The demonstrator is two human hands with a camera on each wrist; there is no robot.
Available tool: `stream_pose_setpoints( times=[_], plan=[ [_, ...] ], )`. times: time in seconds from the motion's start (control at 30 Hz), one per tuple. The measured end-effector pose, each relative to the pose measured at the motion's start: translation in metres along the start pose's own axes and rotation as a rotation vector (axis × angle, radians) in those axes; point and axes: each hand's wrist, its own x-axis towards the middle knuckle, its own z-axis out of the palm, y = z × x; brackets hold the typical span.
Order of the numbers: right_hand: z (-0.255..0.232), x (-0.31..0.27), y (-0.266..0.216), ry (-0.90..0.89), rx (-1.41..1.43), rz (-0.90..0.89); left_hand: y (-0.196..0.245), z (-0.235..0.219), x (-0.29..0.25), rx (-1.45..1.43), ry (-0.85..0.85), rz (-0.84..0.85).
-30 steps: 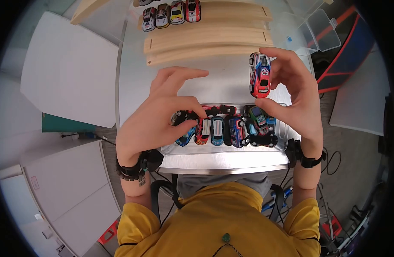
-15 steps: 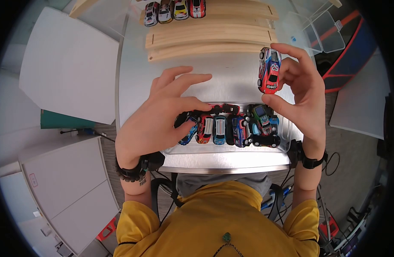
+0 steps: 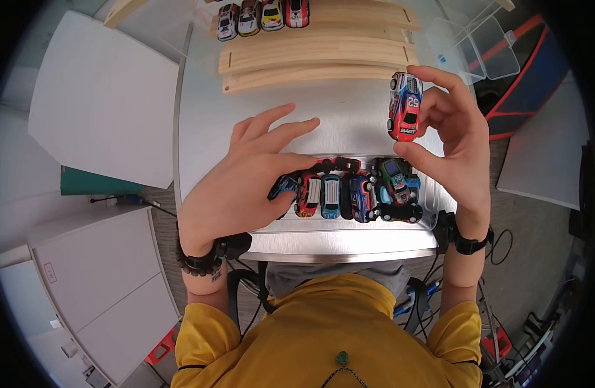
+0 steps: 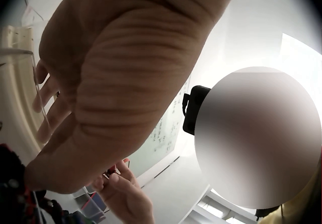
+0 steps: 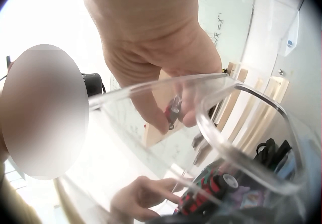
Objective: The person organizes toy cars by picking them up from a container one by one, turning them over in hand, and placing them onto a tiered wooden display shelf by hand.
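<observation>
My right hand (image 3: 462, 132) holds a small red, white and blue toy car (image 3: 405, 107) marked 52 above the table, its ends between thumb and fingers. My left hand (image 3: 242, 178) hovers over the left end of a clear plastic tray (image 3: 430, 194), fingers spread, index and thumb reaching down among the cars. Between them shows part of a blue toy car (image 3: 284, 185). Beside the thumb lies a red toy car with a white stripe (image 3: 308, 195). A light blue car (image 3: 331, 196), a blue and red car (image 3: 360, 197) and a green car (image 3: 393, 180) lie farther right.
Wooden ramp-like strips (image 3: 317, 55) lie across the far table, with several toy cars (image 3: 271, 14) lined up on one. A clear open box (image 3: 495, 48) stands at the back right. The metal table edge (image 3: 342, 257) is close to the person's lap.
The right hand with the red, white and blue car has shifted slightly right and away from the body. The left hand has moved a little right over the tray, narrowing the gap between thumb and index.
</observation>
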Motion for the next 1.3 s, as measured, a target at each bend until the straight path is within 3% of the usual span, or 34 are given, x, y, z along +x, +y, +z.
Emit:
stream_pose_setpoints(
  times=[0.7, 0.9, 0.97, 1.17, 1.3],
  plan=[
    [-0.002, 0.000, 0.000, -0.010, 0.001, 0.003, -0.002, 0.005, 0.001, -0.016, -0.035, -0.013],
    [-0.003, 0.000, 0.002, -0.002, -0.006, 0.001, 0.001, -0.008, 0.011, -0.150, 0.270, 0.042],
    [-0.003, 0.000, 0.002, 0.000, -0.003, -0.003, -0.002, -0.005, 0.011, -0.335, 0.517, -0.048],
    [-0.003, 0.000, 0.002, 0.002, 0.006, 0.006, -0.001, -0.007, 0.012, -0.425, 0.653, -0.160],
    [-0.003, 0.000, 0.001, 0.003, 0.008, 0.006, -0.008, -0.003, 0.013, -0.478, 0.722, -0.101]
  ],
)
